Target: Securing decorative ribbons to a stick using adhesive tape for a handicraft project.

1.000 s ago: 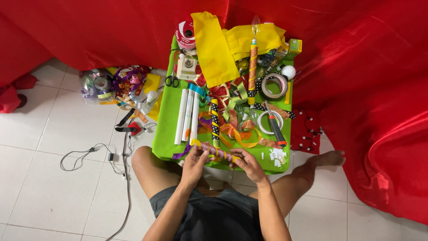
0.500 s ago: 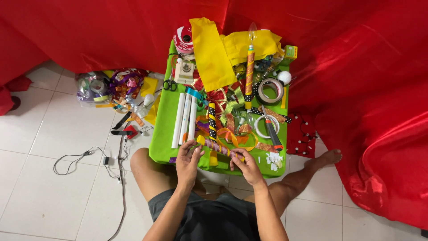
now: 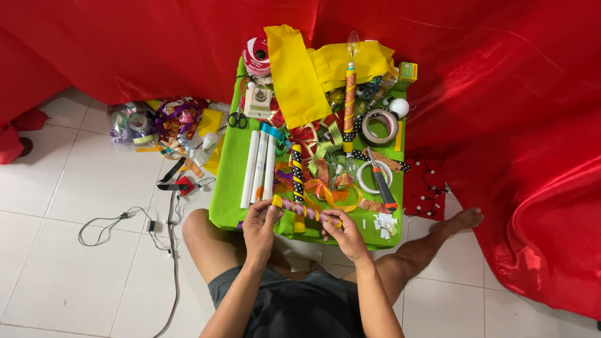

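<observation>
Currently both my hands grip wrapped stick [image 3: 308,211] over near edge of green table [image 3: 229,188]. Left hand [image 3: 260,226] clamped on its yellow end; right hand [image 3: 342,233] clamped on other end. Stick lies level, tilted slightly down to right. Clear bag [image 3: 130,122] on floor left of table holds ribbon rolls; contents partly blurred. Three white tubes [image 3: 258,165] lie side by side on table. Tape roll [image 3: 379,127] farther right.

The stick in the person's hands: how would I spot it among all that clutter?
Find the bright green table against the red cloth. At its near edge, the left hand and right hand hold a thin stick wrapped in purple patterned ribbon, yellow at its left tip. It alone is lifted and held at both ends.
</observation>
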